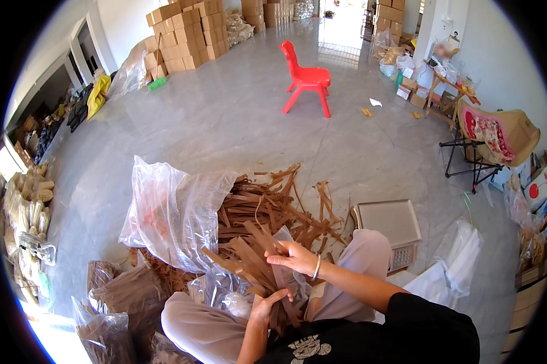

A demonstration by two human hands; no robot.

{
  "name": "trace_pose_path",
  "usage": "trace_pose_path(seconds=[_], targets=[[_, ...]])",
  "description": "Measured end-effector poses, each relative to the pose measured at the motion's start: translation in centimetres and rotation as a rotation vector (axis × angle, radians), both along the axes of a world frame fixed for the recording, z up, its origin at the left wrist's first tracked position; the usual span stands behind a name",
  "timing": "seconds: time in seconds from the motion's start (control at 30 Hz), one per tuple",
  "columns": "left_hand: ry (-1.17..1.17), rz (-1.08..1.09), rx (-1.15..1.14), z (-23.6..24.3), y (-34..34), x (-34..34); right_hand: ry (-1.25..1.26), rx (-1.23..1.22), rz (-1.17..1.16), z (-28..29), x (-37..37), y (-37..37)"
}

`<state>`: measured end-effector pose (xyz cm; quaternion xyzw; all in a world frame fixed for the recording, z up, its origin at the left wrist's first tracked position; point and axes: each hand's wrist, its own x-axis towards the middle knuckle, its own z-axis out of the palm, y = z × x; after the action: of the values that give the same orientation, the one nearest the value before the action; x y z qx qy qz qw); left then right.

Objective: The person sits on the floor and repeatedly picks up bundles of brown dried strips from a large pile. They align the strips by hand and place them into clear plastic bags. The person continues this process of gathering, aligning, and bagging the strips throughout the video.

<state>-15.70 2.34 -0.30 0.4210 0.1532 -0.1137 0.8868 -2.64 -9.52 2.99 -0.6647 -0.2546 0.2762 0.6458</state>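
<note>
Between my knees I hold a bunch of flat brown strips (pixel 252 265), fanned out at the far end. My left hand (pixel 265 307) is closed round the lower part of the bunch, thumb across it. Higher up, my right hand (pixel 296 257), with a bangle on its wrist, pinches strips at the bunch's right side. Just beyond lies a loose heap of similar brown strips (pixel 255 203), spilling out of a large clear plastic bag (pixel 185 212). Crumpled clear plastic (pixel 216 287) lies beside my left knee.
A flat-topped scale (pixel 387 223) stands right of my knee, near white plastic bags (pixel 449 267). Bagged brown bundles (pixel 131 294) sit at my left. Farther off are a red chair (pixel 307 77), a folding chair (pixel 492 133) and stacked cardboard boxes (pixel 185 39).
</note>
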Motion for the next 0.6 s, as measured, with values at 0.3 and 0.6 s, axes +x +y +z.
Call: trace_pose_path(seconds=[0.3, 0.6], targets=[[0.070, 0.382, -0.346, -1.7, 2.4, 0.0, -0.429, -0.275, 0.192, 0.2, -4.4, -0.4], [0.206, 0.302, -0.454, -0.1, 2.8, 0.0, -0.481, -0.422, 0.176, 0.5, -5.2, -1.9]])
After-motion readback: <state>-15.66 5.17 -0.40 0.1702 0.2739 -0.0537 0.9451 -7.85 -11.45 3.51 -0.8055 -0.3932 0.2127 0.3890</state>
